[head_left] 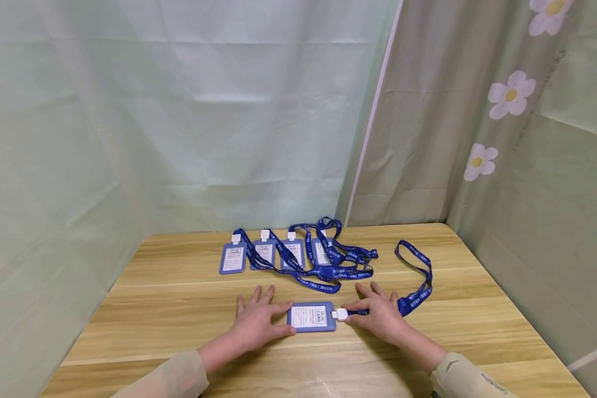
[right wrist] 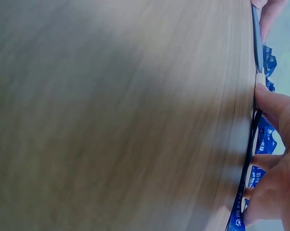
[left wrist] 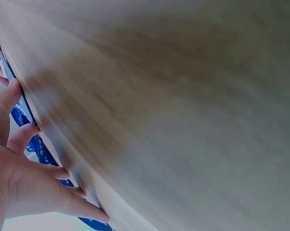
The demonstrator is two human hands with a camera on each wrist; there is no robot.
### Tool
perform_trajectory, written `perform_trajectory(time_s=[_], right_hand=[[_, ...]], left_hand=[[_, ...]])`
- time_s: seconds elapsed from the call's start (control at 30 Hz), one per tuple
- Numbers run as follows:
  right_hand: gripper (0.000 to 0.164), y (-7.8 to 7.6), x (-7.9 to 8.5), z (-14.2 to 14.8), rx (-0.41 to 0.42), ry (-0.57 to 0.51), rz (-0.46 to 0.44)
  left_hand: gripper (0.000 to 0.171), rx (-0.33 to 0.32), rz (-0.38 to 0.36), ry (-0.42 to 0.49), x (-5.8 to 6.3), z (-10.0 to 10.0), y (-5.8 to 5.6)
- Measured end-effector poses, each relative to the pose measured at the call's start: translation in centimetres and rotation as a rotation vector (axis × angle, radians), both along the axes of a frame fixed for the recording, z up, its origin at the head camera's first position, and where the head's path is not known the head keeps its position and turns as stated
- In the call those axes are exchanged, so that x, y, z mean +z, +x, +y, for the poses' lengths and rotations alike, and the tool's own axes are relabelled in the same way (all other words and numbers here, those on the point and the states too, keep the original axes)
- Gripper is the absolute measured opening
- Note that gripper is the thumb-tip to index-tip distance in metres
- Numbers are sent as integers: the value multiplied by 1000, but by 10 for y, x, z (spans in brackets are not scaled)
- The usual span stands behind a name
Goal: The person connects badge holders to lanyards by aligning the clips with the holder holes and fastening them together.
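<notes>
A blue ID card holder (head_left: 311,317) lies sideways on the table, its white clip (head_left: 341,314) pointing right. My left hand (head_left: 258,320) holds the holder's left end between thumb and index finger, the other fingers spread on the wood. With thumb and index finger, my right hand (head_left: 385,318) pinches the clip. From under that hand a blue printed lanyard (head_left: 420,296) runs out and loops back to the right. In the left wrist view the left hand (left wrist: 29,168) shows at the edge; the right wrist view shows the right hand (right wrist: 279,159) over the strap.
Several more blue card holders (head_left: 232,258) stand in a row at the back of the wooden table (head_left: 179,309). Their lanyards (head_left: 328,272) lie tangled to the right across some of them. Pale curtains (head_left: 258,110) hang behind and at both sides.
</notes>
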State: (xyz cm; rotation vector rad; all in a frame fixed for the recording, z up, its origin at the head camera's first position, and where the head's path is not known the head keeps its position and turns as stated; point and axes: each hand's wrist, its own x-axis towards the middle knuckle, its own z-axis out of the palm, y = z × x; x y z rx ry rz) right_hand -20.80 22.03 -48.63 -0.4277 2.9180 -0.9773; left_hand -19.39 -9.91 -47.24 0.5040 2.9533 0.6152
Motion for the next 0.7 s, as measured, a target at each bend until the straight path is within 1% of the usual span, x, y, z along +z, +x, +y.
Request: perform_trajectory(time_s=[0.2, 0.43, 0.7], right_hand=[[25, -1, 1, -1, -7, 7, -10], [25, -1, 0, -2, -12, 12, -13], [26, 0, 0, -2, -7, 14, 2]], left_hand=[[67, 1, 5, 5, 1, 1, 1], [66, 5, -7, 0, 2, 2, 0], [67, 9, -3, -4, 2, 3, 0]])
